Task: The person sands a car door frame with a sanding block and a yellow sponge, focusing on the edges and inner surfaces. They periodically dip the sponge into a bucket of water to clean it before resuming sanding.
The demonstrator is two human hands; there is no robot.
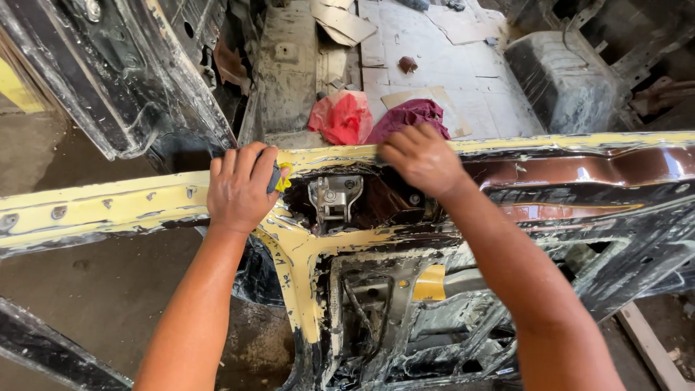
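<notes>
A stripped car body frame [108,206] coated in yellow filler runs across the view, with black metal below it. My left hand [239,185] rests on the yellow rail, fingers closed around a small dark and yellow pad [280,177]. My right hand [420,158] presses on the rail's top edge, just right of a recess that holds a silver metal latch [331,197]. Whether the right hand holds anything is hidden under its fingers.
Behind the rail lie a red rag [340,116] and a maroon rag [409,116] on a floor of pale cardboard sheets [449,65]. A black pillar [108,80] rises at the upper left. Concrete ground [87,289] shows at the lower left.
</notes>
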